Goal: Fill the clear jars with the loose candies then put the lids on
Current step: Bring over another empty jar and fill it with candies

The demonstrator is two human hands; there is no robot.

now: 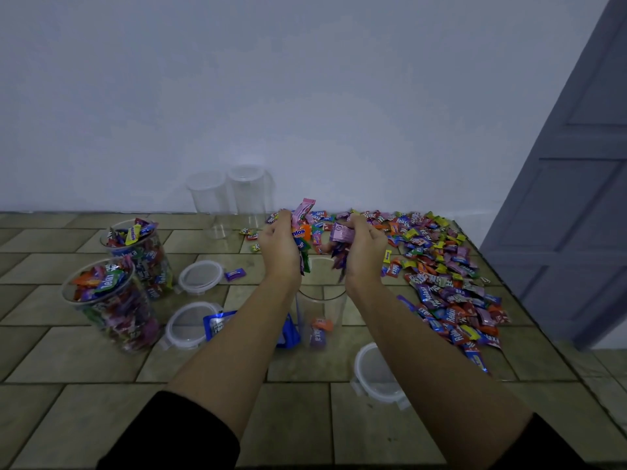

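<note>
The left hand (279, 247) and right hand (365, 247) each clutched candies (341, 234) just above the near-empty clear jar (330, 303) on the table (101, 401), so easing both grips open slowly, centred over its mouth, would likely avoid spills.

Both hands — left hand (279, 244), right hand (364, 247) — grip candies (441, 266) above a clear jar (320, 300).

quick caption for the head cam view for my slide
Left hand and right hand hold fistfuls of wrapped candies over a nearly empty clear jar; two full jars stand unlidded at left.
</note>
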